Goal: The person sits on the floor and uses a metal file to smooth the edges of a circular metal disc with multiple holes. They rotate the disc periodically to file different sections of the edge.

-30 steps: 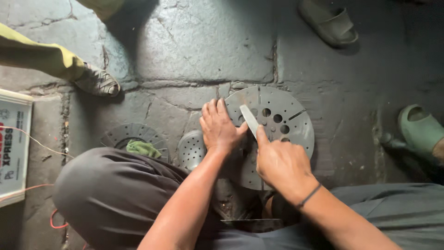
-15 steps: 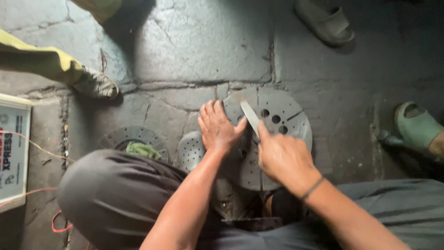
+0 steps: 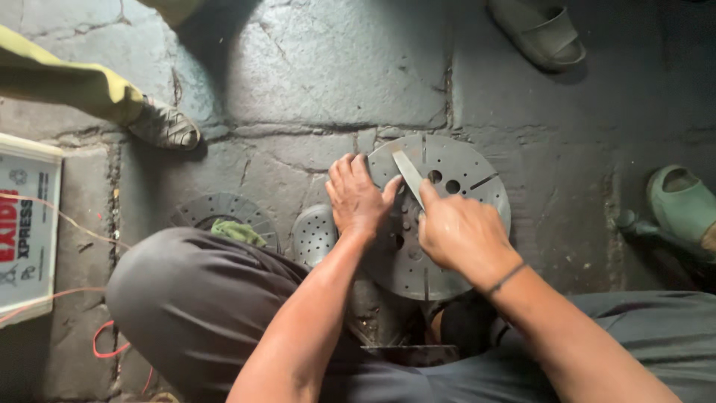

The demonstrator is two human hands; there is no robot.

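Fingers of the right hand [image 3: 459, 235] pinch a flat metal blade [image 3: 409, 175] slanting up-left across the slotted metal disc [image 3: 462, 186] on the stone floor [image 3: 313, 67], left hand [image 3: 358, 198] pressed flat, fingers together, just beside the blade's tip.

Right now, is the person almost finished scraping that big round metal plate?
Hard to tell. In hand: the left hand presses the big round disc flat on the stone floor, and the right hand holds a flat metal blade against its top. Two other discs, a perforated one and a ribbed one, lie untouched beside it.
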